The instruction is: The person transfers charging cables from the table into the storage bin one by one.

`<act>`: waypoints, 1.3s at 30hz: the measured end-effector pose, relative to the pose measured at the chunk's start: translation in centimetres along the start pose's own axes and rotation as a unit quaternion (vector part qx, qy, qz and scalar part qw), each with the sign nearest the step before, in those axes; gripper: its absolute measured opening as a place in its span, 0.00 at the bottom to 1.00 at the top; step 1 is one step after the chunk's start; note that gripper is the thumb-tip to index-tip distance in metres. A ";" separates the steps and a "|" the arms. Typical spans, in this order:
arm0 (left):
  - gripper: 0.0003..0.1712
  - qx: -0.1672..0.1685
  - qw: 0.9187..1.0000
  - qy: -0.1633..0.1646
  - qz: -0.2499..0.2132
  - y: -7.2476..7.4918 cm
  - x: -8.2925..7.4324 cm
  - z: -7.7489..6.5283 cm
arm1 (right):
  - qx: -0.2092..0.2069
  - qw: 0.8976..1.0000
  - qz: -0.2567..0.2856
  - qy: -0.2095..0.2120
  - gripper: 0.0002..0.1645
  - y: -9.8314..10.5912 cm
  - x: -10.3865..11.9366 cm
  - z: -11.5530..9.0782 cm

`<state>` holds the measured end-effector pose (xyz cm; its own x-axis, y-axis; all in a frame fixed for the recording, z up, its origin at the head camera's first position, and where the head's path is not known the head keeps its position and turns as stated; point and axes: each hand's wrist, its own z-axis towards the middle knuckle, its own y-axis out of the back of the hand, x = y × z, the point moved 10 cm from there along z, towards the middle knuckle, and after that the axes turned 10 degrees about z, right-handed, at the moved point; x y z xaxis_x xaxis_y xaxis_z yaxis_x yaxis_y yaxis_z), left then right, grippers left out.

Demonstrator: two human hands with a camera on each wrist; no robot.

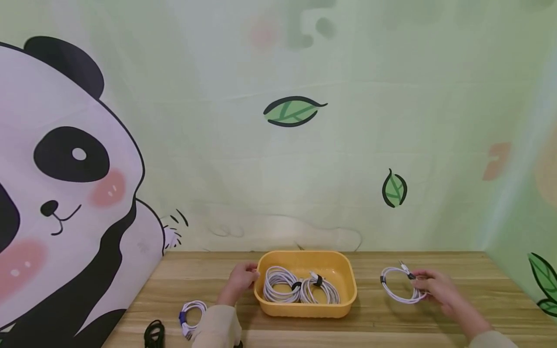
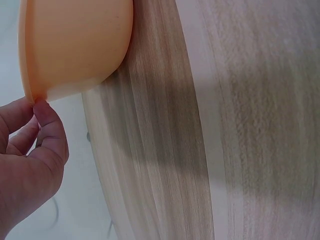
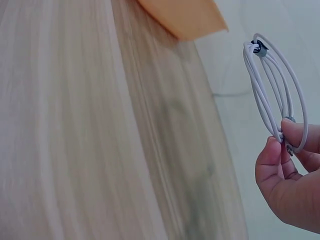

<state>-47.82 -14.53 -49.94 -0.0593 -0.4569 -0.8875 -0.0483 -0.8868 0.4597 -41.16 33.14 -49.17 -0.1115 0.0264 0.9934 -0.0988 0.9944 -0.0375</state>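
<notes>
In the lower center, the left hand reaches forward, fingers pinching the rim of the yellow bin. At lower right, the right hand angles inward, fingers clamped on a white cable coil above the counter.

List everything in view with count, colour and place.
Plastic bin: 1, yellow-orange, mid-table
Strapped cable coils: 2, white, inside bin
Held cable coil: 1, white, in right hand
Blue-strapped cable coil: 1, white, table's left
Bundled cord: 1, black, table's front left
Wood-grain table: 1, brown, under bin
Backdrop: 1, pale green, behind table
Panda print: 1, black-white, backdrop's left
Sleeves: 2, cream, forearms
Left hand: 1, bare, pinching bin's rim
Right hand: 1, bare, pinching held coil
</notes>
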 end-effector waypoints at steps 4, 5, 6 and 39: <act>0.16 -0.001 1.000 0.007 0.004 0.1 -0.9 -0.6 | -0.004 1.000 0.012 0.010 0.15 -2.0 1.6 -0.6; 0.17 -0.008 0.999 0.035 0.017 0.5 -2.4 -1.9 | -0.004 1.000 0.016 0.008 0.13 -2.1 1.5 -0.4; 0.17 -0.009 0.999 0.036 0.024 0.7 -3.8 -2.9 | -0.018 1.000 0.007 0.002 0.15 -2.5 1.9 -0.7; 0.17 -0.009 0.999 0.036 0.016 0.7 -3.1 -2.5 | -0.046 0.999 0.006 0.007 0.22 -10.8 4.6 -0.1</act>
<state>-45.20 -13.90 -46.91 0.0110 -0.4881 -0.8727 -0.0302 -0.8725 0.4876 -40.47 22.50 -44.16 -0.0982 0.0394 0.9944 -0.0067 0.9992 -0.0403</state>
